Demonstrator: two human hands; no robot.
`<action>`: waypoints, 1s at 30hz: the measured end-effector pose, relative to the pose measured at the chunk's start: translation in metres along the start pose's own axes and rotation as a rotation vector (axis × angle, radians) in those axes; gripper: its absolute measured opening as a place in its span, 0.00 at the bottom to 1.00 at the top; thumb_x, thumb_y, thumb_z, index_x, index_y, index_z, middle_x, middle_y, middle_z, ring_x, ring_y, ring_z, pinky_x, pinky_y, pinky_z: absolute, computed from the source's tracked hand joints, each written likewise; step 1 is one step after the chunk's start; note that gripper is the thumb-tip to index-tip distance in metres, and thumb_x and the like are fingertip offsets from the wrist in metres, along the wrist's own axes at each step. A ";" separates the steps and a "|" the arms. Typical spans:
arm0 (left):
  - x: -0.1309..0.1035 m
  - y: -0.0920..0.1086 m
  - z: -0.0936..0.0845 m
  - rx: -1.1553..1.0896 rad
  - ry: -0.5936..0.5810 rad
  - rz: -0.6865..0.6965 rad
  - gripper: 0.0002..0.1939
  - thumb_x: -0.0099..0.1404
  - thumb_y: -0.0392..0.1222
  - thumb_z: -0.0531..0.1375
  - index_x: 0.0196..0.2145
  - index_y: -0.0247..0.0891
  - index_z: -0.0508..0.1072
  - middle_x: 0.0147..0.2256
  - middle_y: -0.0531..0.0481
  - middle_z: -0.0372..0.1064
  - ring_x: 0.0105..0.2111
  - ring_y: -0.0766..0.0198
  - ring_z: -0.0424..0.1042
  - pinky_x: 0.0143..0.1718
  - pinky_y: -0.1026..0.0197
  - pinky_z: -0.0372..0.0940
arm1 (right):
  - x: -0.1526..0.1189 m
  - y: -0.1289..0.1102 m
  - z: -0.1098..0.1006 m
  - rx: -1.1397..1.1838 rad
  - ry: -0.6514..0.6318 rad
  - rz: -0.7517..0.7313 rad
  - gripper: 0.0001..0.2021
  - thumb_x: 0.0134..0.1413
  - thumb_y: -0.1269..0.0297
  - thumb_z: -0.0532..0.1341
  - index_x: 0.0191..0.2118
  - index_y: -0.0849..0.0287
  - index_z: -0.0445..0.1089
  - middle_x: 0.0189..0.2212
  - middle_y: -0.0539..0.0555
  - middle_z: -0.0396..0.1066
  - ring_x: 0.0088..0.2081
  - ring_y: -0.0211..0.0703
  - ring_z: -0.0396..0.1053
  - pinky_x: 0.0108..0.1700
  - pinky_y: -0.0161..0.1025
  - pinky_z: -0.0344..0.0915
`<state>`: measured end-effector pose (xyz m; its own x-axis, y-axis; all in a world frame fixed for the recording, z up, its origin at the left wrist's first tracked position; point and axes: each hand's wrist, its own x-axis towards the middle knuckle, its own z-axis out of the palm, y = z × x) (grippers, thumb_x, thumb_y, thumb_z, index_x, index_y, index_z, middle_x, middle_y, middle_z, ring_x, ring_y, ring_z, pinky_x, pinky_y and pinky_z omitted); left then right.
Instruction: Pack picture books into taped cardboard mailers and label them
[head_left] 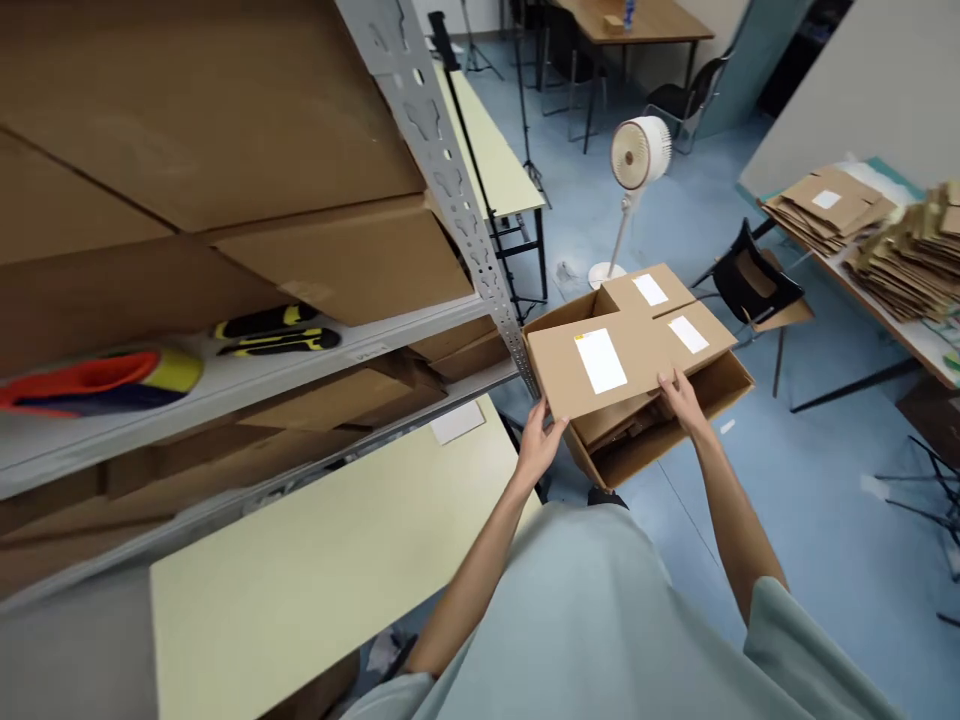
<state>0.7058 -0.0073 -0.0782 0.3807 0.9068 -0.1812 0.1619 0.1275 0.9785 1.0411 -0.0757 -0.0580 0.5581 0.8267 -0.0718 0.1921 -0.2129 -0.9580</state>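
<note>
A flat brown cardboard box with a white label lies over the top of a larger open carton. My left hand grips its near left corner, thumb on the upper side. Along the near edge, my right hand is closed on the cardboard, with part of its fingers hidden. Toward the back of the carton sits another labelled cardboard box. More brown cardboard shows inside the carton beneath the boxes, partly in shadow.
On my left, a metal shelf bears large cartons, yellow-black cutters and a tape dispenser. Below it stands a pale table. A white fan stands ahead; a black chair and flattened cardboard stacks are right.
</note>
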 end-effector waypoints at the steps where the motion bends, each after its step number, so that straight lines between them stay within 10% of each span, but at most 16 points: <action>1: 0.017 -0.001 0.010 0.015 0.018 0.000 0.37 0.75 0.50 0.62 0.77 0.41 0.61 0.73 0.37 0.61 0.70 0.47 0.67 0.72 0.47 0.65 | 0.028 0.003 0.000 0.005 -0.041 -0.012 0.44 0.62 0.31 0.64 0.73 0.56 0.68 0.67 0.64 0.74 0.67 0.61 0.71 0.70 0.60 0.69; 7: 0.106 -0.020 0.036 0.021 0.155 -0.095 0.30 0.75 0.44 0.59 0.71 0.35 0.69 0.68 0.40 0.71 0.68 0.46 0.70 0.72 0.45 0.62 | 0.155 0.018 0.016 -0.059 -0.284 -0.095 0.45 0.62 0.30 0.63 0.74 0.56 0.66 0.71 0.64 0.69 0.72 0.61 0.67 0.76 0.57 0.61; 14: 0.166 -0.044 0.024 0.062 0.320 -0.272 0.30 0.73 0.44 0.59 0.70 0.35 0.71 0.66 0.37 0.74 0.66 0.46 0.72 0.69 0.45 0.66 | 0.209 0.054 0.062 -0.149 -0.366 -0.097 0.49 0.62 0.29 0.61 0.73 0.67 0.65 0.68 0.71 0.71 0.73 0.64 0.63 0.76 0.58 0.57; 23: 0.183 -0.046 0.031 0.209 0.369 -0.305 0.36 0.66 0.52 0.71 0.67 0.35 0.72 0.60 0.33 0.78 0.65 0.40 0.73 0.70 0.42 0.61 | 0.206 0.082 0.088 -0.258 -0.330 0.013 0.54 0.62 0.34 0.60 0.78 0.73 0.51 0.74 0.77 0.59 0.79 0.68 0.51 0.79 0.63 0.47; 30: 0.171 -0.043 0.072 0.225 0.439 -0.289 0.44 0.68 0.47 0.68 0.74 0.26 0.60 0.74 0.20 0.56 0.76 0.35 0.55 0.77 0.40 0.49 | 0.169 0.069 0.083 -0.336 -0.321 -0.075 0.43 0.68 0.45 0.57 0.76 0.75 0.56 0.79 0.78 0.43 0.81 0.69 0.40 0.80 0.60 0.46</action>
<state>0.8294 0.1131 -0.1580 -0.1138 0.9357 -0.3341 0.4112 0.3505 0.8415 1.0815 0.0925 -0.1596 0.2652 0.9542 -0.1384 0.5023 -0.2592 -0.8249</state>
